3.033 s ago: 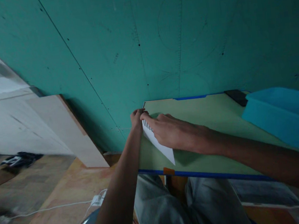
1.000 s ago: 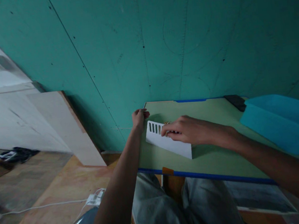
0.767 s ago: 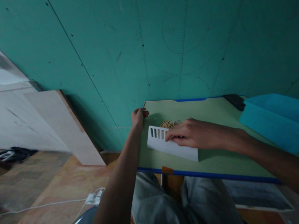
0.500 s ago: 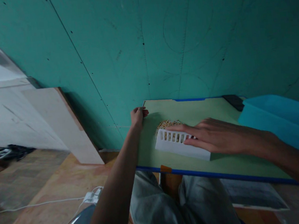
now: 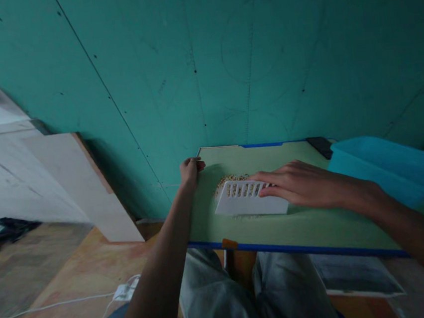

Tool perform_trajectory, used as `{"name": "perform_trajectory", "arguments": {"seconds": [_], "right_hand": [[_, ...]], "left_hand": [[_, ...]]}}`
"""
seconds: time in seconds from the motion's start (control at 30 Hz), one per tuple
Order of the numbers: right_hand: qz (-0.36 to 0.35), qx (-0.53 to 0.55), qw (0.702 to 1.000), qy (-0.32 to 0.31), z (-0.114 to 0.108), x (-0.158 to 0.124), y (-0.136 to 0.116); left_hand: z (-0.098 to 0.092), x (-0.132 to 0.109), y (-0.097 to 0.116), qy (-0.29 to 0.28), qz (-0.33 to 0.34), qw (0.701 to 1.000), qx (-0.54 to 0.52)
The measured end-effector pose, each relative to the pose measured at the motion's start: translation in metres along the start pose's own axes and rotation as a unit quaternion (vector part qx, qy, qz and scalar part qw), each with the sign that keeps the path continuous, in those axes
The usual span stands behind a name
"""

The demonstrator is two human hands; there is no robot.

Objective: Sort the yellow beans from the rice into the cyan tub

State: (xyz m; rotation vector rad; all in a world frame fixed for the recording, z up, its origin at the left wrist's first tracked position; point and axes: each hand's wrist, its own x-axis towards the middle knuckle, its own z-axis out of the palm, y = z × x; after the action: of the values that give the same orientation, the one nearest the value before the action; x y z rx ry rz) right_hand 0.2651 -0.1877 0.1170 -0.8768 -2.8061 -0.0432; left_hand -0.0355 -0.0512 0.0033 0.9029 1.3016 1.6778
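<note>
My right hand (image 5: 293, 183) grips a white plastic piece with a row of slots (image 5: 250, 204) at its upper right, thumb on the near side and fingers along the far side. The piece stands tilted on a pale green board (image 5: 316, 229). Small tan grains (image 5: 231, 178) lie heaped behind it and show through the slots. A thin line of pale bits (image 5: 245, 217) lies along its near lower edge. My left hand (image 5: 191, 170) is closed on the board's far left corner, its fingers partly hidden.
A turquoise bin (image 5: 389, 167) stands on the board's right side, beside a dark flat object (image 5: 319, 146). The green wall (image 5: 152, 84) rises behind the board. A white panel (image 5: 83, 186) leans at the left. A white cable plug (image 5: 125, 291) lies lower left.
The white slotted piece has turned so its right end lies farther from me, and it sits more level. Pale bits now show along its near edge. My left hand stays at the corner.
</note>
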Motion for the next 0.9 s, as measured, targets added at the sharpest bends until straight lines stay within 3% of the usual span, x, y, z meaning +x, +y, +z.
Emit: {"name": "perform_trajectory", "arguments": {"seconds": [0.07,0.13,0.27,0.47,0.73,0.9], "right_hand": [[0.032,0.054,0.998,0.022,-0.005,-0.005,0.014],[0.084,0.117,0.986,0.088,-0.005,-0.009,0.033],[0.213,0.261,0.921,0.195,0.013,-0.006,0.075],[0.364,0.244,0.855,0.279,0.058,-0.006,0.119],[0.421,0.333,0.791,0.294,0.091,-0.013,0.136],[0.427,0.423,0.739,0.305,0.107,-0.013,0.152]], "left_hand": [[0.000,0.001,-0.001,0.000,-0.001,1.000,0.000],[0.000,0.002,-0.001,-0.002,0.001,1.000,0.000],[0.000,0.003,-0.002,-0.008,0.008,1.000,0.007],[0.002,-0.003,0.000,-0.017,0.033,0.997,0.063],[0.007,-0.009,0.003,-0.028,0.083,0.984,0.153],[0.023,-0.037,0.022,-0.010,0.216,0.949,0.228]]}}
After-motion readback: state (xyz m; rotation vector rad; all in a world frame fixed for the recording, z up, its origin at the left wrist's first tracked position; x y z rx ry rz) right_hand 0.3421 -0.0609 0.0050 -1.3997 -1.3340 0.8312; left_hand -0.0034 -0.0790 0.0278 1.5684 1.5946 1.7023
